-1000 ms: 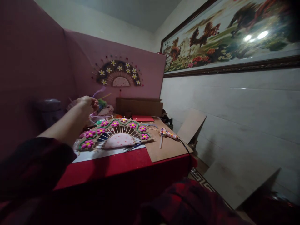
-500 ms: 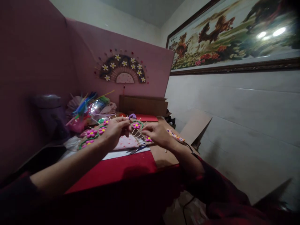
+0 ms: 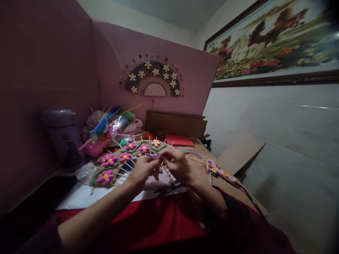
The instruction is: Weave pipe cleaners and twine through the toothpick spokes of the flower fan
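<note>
My left hand [image 3: 144,171] and my right hand [image 3: 177,164] meet above the front of a handmade fan, both with fingers pinched. Between their fingertips is a short purple pipe cleaner [image 3: 153,155], slightly curved. The fan [image 3: 120,149] has a woven brown band, pink flowers with yellow centres, a wavy green strip and thin sticks. It lies on white paper [image 3: 76,195]. My hands hide part of its right side and of its pale pink dotted base [image 3: 159,179].
A flower-patterned glue gun [image 3: 221,171] with a cord lies right. Craft supplies [image 3: 113,125] and a lidded purple container [image 3: 62,137] stand left. Dark scissors [image 3: 169,189] lie in front of the fan. A finished fan [image 3: 155,79] hangs on the pink panel.
My hands have come together and lower, the purple pipe cleaner now between them. The view has shifted left, and more of the fan and glue gun shows.
</note>
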`<state>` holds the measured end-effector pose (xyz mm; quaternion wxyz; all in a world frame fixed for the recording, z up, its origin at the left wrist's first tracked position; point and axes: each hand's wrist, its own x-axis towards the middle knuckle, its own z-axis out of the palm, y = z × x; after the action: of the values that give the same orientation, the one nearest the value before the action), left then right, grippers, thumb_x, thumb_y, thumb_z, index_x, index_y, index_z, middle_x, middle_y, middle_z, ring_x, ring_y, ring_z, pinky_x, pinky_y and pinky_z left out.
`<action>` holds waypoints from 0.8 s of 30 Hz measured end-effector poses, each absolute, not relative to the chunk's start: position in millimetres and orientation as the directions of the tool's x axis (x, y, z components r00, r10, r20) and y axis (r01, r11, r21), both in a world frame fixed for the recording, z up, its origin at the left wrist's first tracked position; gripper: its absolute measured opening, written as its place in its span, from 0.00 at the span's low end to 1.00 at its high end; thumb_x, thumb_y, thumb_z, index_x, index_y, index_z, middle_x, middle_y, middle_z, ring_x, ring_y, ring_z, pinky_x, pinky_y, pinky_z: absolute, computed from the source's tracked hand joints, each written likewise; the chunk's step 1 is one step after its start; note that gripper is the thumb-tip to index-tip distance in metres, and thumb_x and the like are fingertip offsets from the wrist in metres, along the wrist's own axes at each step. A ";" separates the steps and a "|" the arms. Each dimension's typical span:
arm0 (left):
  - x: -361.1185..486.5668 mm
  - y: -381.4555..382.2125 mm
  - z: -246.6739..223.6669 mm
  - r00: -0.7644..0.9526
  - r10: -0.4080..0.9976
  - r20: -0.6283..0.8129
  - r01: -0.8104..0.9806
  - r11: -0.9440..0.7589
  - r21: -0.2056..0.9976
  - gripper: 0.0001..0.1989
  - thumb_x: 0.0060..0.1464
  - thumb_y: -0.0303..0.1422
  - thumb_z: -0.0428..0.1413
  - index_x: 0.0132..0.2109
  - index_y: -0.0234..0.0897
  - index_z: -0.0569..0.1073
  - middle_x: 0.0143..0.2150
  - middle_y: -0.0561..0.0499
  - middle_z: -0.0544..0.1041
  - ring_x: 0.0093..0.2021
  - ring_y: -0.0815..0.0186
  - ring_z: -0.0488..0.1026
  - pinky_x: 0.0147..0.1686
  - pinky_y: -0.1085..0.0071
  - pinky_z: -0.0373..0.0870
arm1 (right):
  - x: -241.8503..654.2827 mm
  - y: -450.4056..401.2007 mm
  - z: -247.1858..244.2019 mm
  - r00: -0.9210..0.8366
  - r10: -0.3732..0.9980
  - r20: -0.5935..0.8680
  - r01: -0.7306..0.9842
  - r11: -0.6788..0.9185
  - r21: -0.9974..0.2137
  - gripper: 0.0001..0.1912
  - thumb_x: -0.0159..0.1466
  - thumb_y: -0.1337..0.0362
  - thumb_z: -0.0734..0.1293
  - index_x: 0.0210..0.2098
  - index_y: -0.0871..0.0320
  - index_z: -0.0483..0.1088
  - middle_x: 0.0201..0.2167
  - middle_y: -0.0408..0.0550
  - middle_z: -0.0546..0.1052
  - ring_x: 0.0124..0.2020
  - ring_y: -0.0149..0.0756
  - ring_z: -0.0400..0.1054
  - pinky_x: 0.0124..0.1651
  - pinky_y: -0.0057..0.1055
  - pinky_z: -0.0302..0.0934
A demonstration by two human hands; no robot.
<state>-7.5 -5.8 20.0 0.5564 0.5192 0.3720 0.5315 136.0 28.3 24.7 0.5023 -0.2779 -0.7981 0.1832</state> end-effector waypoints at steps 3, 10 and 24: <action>-10.6 -7.2 7.4 0.131 0.977 0.166 -0.278 -0.125 0.952 0.13 0.43 0.32 0.63 0.36 0.32 0.71 0.27 0.50 0.78 0.24 0.69 0.72 0.28 0.71 0.69 | 131.6 29.7 6.3 -0.189 0.802 0.566 0.118 0.591 -0.798 0.10 0.61 0.59 0.64 0.26 0.57 0.66 0.20 0.40 0.67 0.20 0.29 0.60 0.23 0.26 0.55; -7.3 -12.8 7.0 0.059 0.971 0.233 -0.154 -0.221 0.963 0.07 0.44 0.32 0.62 0.31 0.32 0.75 0.26 0.51 0.76 0.27 0.69 0.72 0.31 0.73 0.68 | 131.9 16.6 -2.5 -0.240 0.941 0.237 -0.164 0.201 -0.966 0.17 0.56 0.52 0.69 0.26 0.57 0.62 0.14 0.35 0.64 0.13 0.25 0.57 0.17 0.23 0.52; -13.7 -10.2 -1.5 0.203 0.879 0.431 0.084 -0.454 0.887 0.06 0.54 0.33 0.54 0.31 0.36 0.68 0.30 0.54 0.67 0.31 0.70 0.64 0.32 0.74 0.61 | 135.5 8.4 2.9 -0.368 0.913 0.178 -0.225 0.098 -0.969 0.16 0.53 0.53 0.71 0.30 0.58 0.68 0.17 0.37 0.67 0.15 0.25 0.60 0.17 0.22 0.54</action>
<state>-13.7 -10.2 -1.5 0.3817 0.6751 0.3568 0.5208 135.5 8.4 2.9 0.4742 -0.3019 -0.5695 0.5997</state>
